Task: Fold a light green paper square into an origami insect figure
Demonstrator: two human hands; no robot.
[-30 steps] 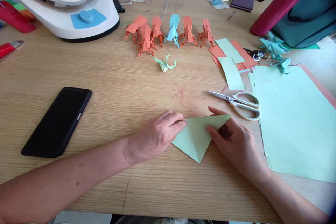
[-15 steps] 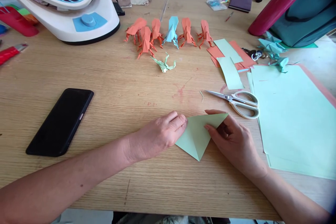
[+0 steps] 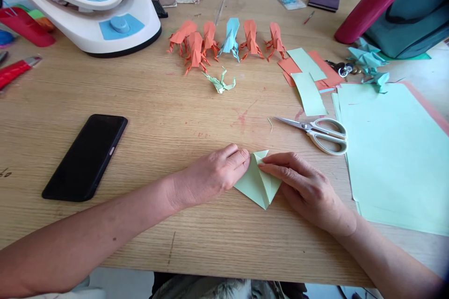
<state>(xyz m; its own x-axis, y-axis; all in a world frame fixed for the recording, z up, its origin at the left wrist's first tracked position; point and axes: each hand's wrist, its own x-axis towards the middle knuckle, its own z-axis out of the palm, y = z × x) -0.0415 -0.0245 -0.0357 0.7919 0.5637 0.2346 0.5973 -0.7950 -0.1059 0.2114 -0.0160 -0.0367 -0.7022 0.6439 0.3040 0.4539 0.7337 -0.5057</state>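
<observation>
A light green folded paper (image 3: 255,183) lies on the wooden table (image 3: 147,98) near its front edge. My left hand (image 3: 214,173) rests curled at the paper's left corner, fingertips pinning it down. My right hand (image 3: 304,188) lies flat over the paper's right half, fingers stretched out and pressing a folded-over flap towards the middle. Only the left part and lower tip of the paper show.
White-handled scissors (image 3: 317,132) lie just right of the hands, beside a stack of green sheets (image 3: 393,149). A black phone (image 3: 86,156) lies to the left. A row of orange and blue origami figures (image 3: 224,42), a small green one (image 3: 220,82), paper strips (image 3: 308,79) and a white fan base (image 3: 105,23) stand further back.
My right hand has folded the paper's right corner over to the left and now presses it flat. The left hand has stayed at the left corner.
</observation>
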